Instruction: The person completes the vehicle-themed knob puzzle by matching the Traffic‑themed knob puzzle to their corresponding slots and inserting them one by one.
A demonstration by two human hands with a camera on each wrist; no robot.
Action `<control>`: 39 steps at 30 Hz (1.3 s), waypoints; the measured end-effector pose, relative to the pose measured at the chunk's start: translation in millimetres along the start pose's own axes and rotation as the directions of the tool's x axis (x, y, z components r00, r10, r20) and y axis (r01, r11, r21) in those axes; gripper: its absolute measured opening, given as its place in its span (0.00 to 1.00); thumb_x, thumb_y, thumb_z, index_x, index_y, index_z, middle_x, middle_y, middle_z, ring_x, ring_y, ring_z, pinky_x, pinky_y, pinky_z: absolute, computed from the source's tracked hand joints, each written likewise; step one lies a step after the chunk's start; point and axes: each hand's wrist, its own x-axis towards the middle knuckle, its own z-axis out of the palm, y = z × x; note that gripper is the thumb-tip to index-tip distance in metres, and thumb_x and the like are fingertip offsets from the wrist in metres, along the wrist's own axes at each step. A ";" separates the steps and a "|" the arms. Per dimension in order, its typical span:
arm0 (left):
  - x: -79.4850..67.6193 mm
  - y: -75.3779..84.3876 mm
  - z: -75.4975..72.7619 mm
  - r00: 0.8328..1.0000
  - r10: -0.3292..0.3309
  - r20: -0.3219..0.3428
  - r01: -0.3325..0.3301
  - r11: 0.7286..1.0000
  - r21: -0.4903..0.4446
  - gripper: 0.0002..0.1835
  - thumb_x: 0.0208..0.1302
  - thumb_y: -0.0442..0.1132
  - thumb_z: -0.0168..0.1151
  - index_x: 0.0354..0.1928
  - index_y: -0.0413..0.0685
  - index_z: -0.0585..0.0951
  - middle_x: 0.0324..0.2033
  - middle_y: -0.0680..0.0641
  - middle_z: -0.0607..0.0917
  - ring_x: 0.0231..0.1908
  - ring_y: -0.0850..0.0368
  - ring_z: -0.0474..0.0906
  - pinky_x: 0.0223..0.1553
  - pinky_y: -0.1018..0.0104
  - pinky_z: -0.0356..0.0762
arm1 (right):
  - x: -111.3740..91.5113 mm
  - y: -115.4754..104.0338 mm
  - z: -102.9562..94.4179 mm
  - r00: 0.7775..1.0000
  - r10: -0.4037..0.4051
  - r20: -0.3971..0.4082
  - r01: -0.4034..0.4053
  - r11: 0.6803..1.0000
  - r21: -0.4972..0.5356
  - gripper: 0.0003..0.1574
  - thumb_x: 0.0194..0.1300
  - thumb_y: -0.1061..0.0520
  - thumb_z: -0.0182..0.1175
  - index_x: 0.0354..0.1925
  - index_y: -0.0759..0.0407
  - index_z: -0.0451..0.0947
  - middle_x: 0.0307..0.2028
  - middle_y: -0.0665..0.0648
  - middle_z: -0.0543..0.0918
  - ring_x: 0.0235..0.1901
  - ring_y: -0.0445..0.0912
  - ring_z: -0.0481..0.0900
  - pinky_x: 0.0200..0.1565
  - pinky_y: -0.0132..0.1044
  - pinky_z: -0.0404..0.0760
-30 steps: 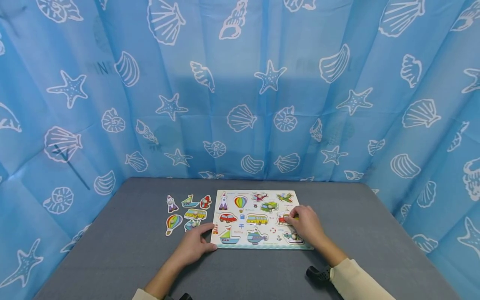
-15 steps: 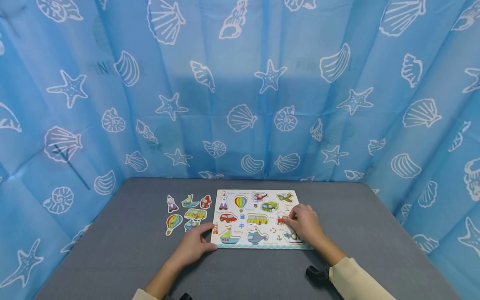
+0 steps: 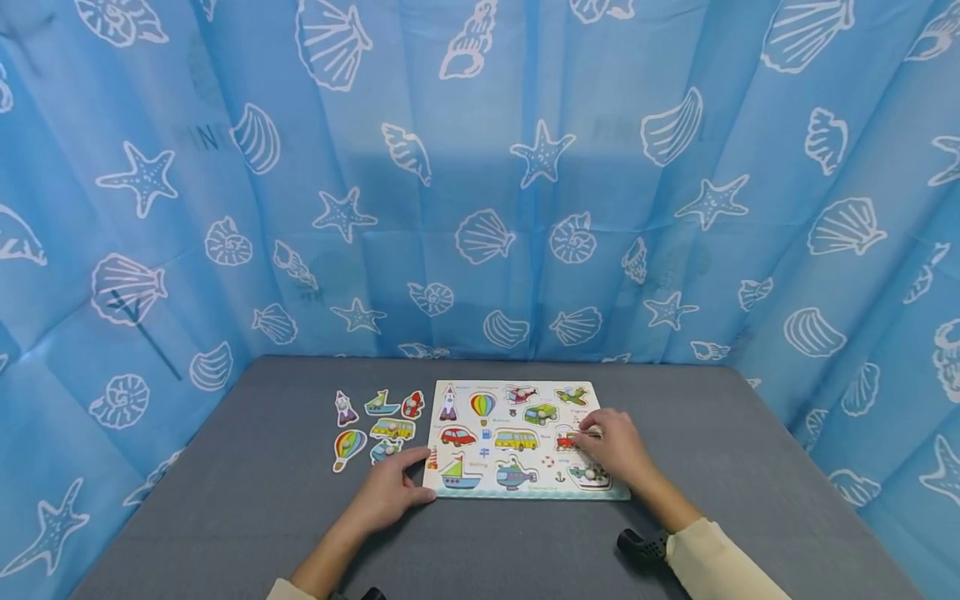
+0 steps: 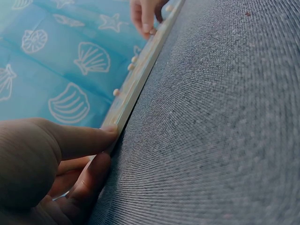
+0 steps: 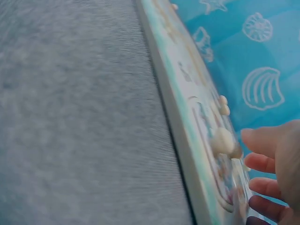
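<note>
A wooden puzzle board (image 3: 480, 492) with printed vehicles lies on the grey table. My left hand (image 3: 386, 492) holds its front left corner, thumb at the front edge and index finger on the left side. The red train piece (image 3: 567, 440) sits at the board's right side. My right hand (image 3: 617, 450) is over it, with thumb and fingertips (image 5: 248, 137) spread close around a small round knob (image 5: 238, 152). Part of the train is hidden by that hand. Just in front lies the ship piece (image 3: 589, 476), whose pale knob (image 5: 223, 141) shows large in the right wrist view.
Left of the board lie loose pieces: a rocket (image 3: 345, 408), a sailboat (image 3: 382, 403), a red piece (image 3: 412, 405), a yellow bus (image 3: 393, 428), a balloon (image 3: 348, 448) and a bluish piece (image 3: 385, 451). A blue shell-print curtain (image 3: 480, 183) stands behind the table.
My right hand's fingers have loosened and drawn slightly away from the train piece, so more of it shows. My left hand stays at the board's corner.
</note>
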 end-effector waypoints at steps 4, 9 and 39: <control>0.3 0.6 -0.3 1.000 0.007 0.003 -0.007 1.000 -0.001 0.33 0.47 0.35 0.76 0.58 0.37 0.78 0.51 0.42 0.81 0.19 0.63 0.70 0.22 0.67 0.70 | -1.2 5.0 -4.8 0.999 0.046 -0.021 -0.044 0.995 0.090 0.10 0.63 0.60 0.63 0.41 0.66 0.82 0.44 0.67 0.79 0.46 0.61 0.72 0.47 0.57 0.68; 0.6 0.6 0.0 1.000 -0.003 0.015 0.003 1.000 -0.002 0.33 0.48 0.36 0.76 0.58 0.38 0.78 0.51 0.43 0.80 0.19 0.61 0.71 0.22 0.67 0.70 | -2.4 17.0 -6.4 0.996 0.085 -0.034 -0.080 0.988 0.131 0.18 0.67 0.62 0.59 0.52 0.71 0.78 0.51 0.73 0.77 0.52 0.66 0.73 0.52 0.59 0.68; 47.8 -8.4 -24.0 0.986 0.019 -0.166 -0.017 1.000 0.010 0.13 0.56 0.29 0.69 0.44 0.41 0.84 0.29 0.52 0.80 0.25 0.59 0.73 0.27 0.64 0.73 | -26.7 34.3 -14.2 0.989 -0.108 0.100 0.099 0.991 0.088 0.24 0.68 0.66 0.56 0.61 0.70 0.72 0.63 0.73 0.69 0.65 0.72 0.56 0.59 0.69 0.55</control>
